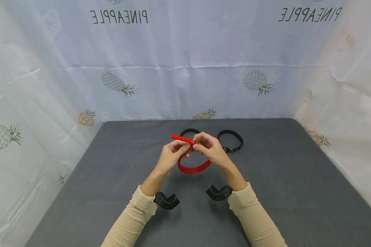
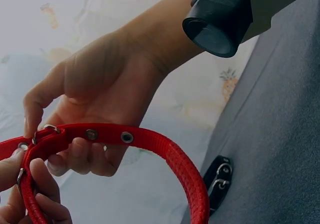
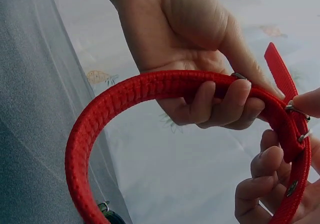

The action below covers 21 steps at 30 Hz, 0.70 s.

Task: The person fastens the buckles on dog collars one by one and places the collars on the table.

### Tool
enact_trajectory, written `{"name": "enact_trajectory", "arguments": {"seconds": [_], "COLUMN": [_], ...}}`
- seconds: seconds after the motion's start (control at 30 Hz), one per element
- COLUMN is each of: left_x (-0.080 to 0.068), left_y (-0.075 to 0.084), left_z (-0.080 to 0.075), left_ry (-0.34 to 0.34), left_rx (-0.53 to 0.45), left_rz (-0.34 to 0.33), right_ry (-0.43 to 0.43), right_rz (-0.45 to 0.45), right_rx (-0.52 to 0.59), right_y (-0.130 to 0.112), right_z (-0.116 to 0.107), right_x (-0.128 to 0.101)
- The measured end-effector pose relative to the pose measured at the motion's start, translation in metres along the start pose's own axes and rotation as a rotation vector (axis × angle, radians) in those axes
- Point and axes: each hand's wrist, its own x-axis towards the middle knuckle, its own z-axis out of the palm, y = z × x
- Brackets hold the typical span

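Note:
A red collar (image 1: 194, 170) with metal eyelets is held up over the grey table, bent into a loop. My left hand (image 1: 168, 157) pinches it near where the strap's ends overlap. From the other side my right hand (image 1: 215, 152) grips the collar by its metal buckle (image 3: 295, 106). The strap's loose tail (image 1: 180, 138) points up and to the left, threaded through the buckle. In the left wrist view, eyelets (image 2: 127, 137) show along the strap beside the right hand's fingers. My fingers partly cover the buckle.
Two black collars lie behind the hands: one looped black collar (image 1: 242, 140) at the right, with metal fittings, and another black collar (image 1: 188, 130) partly hidden by my hands. A pineapple-printed white curtain (image 1: 179, 89) surrounds the grey table (image 1: 126, 171) at the back and sides.

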Motion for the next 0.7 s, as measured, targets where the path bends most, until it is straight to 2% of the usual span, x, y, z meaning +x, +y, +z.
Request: {"name": "enact_trajectory", "arguments": {"seconds": [0.17, 0.33, 0.7], "left_x": [-0.0004, 0.0001, -0.0013], "left_y": [-0.0016, -0.0026, 0.0003], "left_z": [0.0005, 0.0007, -0.0002], "left_ry": [-0.022, -0.016, -0.009], "left_rx": [-0.023, -0.024, -0.017], "left_rz": [0.01, 0.007, -0.039], "right_ry": [0.005, 0.005, -0.03], "right_rz": [0.007, 0.019, -0.002], "right_rx": [0.005, 0.018, 0.06], "right_y": [-0.0007, -0.0003, 0.0008], "right_z": [0.001, 0.0014, 0.0017], "right_x": [0.0001, 0.0004, 0.0003]}}
